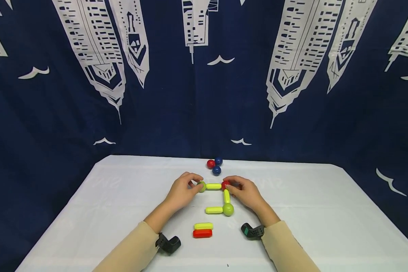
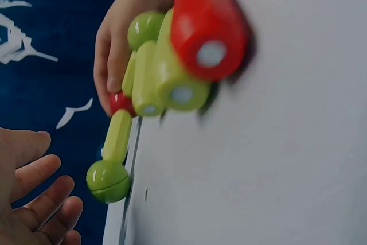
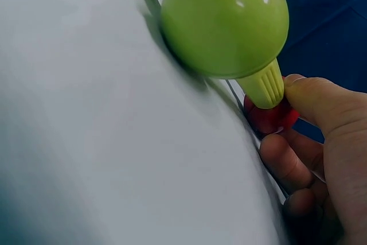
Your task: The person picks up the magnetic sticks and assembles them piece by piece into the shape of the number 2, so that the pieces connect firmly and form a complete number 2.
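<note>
A joined chain of balls and yellow-green magnetic rods lies on the white table. Its far rod (image 1: pixel 213 186) links a green ball (image 2: pixel 108 181) on the left to a red ball (image 3: pixel 271 117) on the right. From the red ball a second rod (image 1: pixel 226 196) runs nearer to another green ball (image 1: pixel 228 209), from which a third rod (image 1: pixel 214 210) points left. My right hand (image 1: pixel 245 191) pinches the red ball between thumb and fingers. Beside the left green ball is my left hand (image 1: pixel 183 190), its fingers spread and apart from it in the left wrist view.
Nearer to me, a loose yellow-green rod (image 1: pixel 203 226) and a thicker-looking red rod (image 1: pixel 202 234) lie side by side. Behind the chain sit a red ball (image 1: pixel 210 164) and two blue balls (image 1: pixel 216 170) in a cluster. A dark blue patterned curtain (image 1: pixel 197 113) hangs behind the table (image 1: pixel 122 211).
</note>
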### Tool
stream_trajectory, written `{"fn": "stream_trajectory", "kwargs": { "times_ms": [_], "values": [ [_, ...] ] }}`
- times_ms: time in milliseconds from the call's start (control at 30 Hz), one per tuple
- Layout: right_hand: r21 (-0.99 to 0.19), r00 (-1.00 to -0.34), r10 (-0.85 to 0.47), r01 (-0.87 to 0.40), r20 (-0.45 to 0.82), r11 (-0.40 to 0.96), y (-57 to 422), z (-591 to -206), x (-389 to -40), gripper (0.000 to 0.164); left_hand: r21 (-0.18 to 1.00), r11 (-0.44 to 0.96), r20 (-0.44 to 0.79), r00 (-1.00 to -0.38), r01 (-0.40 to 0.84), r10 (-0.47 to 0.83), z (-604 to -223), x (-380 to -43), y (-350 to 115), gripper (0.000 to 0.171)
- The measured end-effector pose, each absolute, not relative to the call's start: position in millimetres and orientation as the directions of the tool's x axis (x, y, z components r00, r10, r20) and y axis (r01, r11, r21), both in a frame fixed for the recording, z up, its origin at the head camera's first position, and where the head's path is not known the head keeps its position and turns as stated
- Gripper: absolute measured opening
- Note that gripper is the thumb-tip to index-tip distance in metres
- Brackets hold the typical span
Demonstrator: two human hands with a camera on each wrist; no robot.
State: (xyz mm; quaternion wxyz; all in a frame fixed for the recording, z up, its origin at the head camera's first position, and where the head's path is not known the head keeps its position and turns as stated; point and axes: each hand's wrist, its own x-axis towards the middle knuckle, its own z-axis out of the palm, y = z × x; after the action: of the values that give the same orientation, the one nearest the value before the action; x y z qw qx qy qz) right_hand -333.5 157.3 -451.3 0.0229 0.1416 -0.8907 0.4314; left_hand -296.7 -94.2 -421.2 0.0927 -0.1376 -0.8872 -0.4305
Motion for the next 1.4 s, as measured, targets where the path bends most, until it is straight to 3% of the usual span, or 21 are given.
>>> {"fn": "stream_trajectory", "kwargs": {
  "times_ms": [333, 700, 1033, 1400],
  "values": [
    [-0.766, -0.956, -0.248, -0.279, 0.160, 0.580, 156.7, -452.8, -336.1, 0.026, 0.773, 0.586, 0.201, -0.970, 0.242, 0.135, -409.1, -335.8, -84.8, 0.028],
    [-0.763, -0.951, -0.252, -0.295, 0.177, 0.575, 158.0, -452.7, -338.3, 0.025, 0.615, 0.717, 0.148, -0.941, 0.329, 0.305, -400.6, -370.1, -68.3, 0.042],
    [-0.771, -0.958, -0.240, -0.273, 0.160, 0.575, 159.4, -453.1, -337.3, 0.025, 0.592, 0.724, 0.095, -0.923, 0.353, 0.372, -403.5, -387.3, -60.7, 0.052],
    [-0.773, -0.962, -0.228, -0.259, 0.151, 0.579, 158.7, -452.4, -337.0, 0.025, 0.618, 0.700, 0.114, -0.922, 0.357, 0.370, -410.9, -396.9, -59.7, 0.047]
  ]
}}
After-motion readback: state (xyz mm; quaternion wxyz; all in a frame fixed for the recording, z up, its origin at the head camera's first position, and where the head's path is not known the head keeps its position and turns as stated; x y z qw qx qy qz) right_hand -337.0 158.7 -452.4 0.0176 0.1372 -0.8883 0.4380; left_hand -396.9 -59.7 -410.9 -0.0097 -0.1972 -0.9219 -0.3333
